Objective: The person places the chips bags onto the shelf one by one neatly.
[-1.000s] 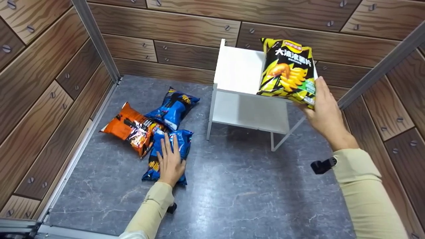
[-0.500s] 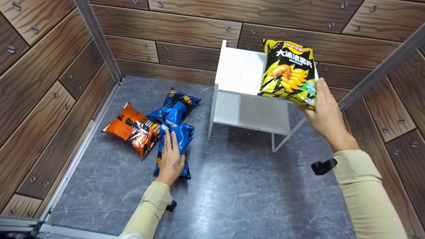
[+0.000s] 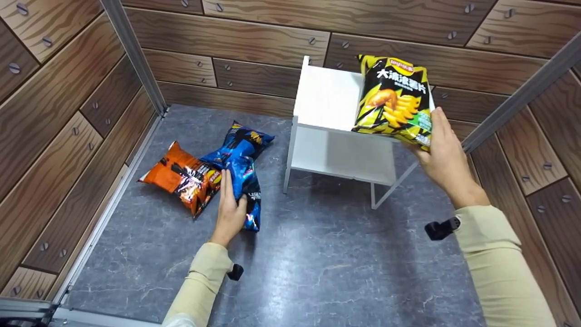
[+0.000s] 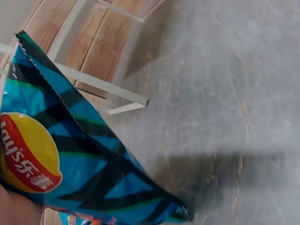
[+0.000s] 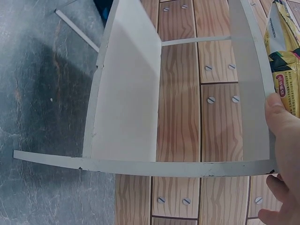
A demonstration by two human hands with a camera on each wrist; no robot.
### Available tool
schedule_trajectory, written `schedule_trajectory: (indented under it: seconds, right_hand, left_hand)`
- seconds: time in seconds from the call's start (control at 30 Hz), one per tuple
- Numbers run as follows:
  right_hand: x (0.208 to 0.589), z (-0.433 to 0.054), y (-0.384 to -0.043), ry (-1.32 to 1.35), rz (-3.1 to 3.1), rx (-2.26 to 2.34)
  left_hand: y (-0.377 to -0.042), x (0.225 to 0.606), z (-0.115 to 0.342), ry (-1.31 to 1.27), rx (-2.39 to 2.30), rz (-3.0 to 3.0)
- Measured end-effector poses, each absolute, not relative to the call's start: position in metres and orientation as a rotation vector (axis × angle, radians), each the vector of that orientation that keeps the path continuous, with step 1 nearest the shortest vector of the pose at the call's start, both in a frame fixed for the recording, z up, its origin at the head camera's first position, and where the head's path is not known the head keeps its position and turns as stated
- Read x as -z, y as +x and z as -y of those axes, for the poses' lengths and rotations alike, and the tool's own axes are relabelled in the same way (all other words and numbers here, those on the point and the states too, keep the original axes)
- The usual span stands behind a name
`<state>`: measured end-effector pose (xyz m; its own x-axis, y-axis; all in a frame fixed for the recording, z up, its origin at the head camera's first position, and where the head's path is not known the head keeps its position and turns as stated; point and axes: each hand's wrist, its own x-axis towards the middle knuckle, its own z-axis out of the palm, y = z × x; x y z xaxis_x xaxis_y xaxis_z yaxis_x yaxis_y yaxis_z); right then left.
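Observation:
My left hand (image 3: 229, 215) grips a blue Lay's chip bag (image 3: 245, 177), thumb on the near face and fingers along the left side. The bag is tipped on edge; in the left wrist view its logo face (image 4: 70, 159) shows beside a bit of my hand (image 4: 18, 208). A black and yellow chip bag (image 3: 395, 97) lies on the top of a white two-tier shelf (image 3: 331, 100). My right hand (image 3: 447, 154) holds that shelf's near right corner, right against the bag. In the right wrist view the thumb lies on the board edge, other fingers outside the leg.
An orange chip bag (image 3: 181, 177) and a second blue chip bag (image 3: 243, 141) lie on the grey floor (image 3: 327, 263) left of the shelf. Wood-patterned walls (image 3: 254, 41) enclose the space. The shelf's lower board (image 5: 129, 93) and thin legs stand beside my right hand.
My left hand has gone from lying flat on the near blue bag to gripping it; the bag has turned on edge and shifted slightly away from me. My right hand stays put.

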<state>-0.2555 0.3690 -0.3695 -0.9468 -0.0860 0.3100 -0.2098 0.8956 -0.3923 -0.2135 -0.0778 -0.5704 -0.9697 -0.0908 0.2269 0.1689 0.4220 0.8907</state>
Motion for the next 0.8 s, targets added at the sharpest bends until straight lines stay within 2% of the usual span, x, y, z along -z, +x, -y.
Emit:
schedule_trajectory:
  seconds: [0.4,0.63,0.8]
  right_hand:
    - [0.371,-0.368,-0.255,0.224,2.769,-0.627]
    - [0.371,-0.368,-0.254,0.188,2.782,-0.641]
    - [0.370,-0.369,-0.255,0.182,2.789,-0.643]
  left_hand:
    - [-0.210,0.591,0.081,0.356,2.055,2.177]
    - [-0.205,0.604,0.091,0.425,2.019,2.292]
    - [-0.199,0.612,0.100,0.403,1.804,2.477]
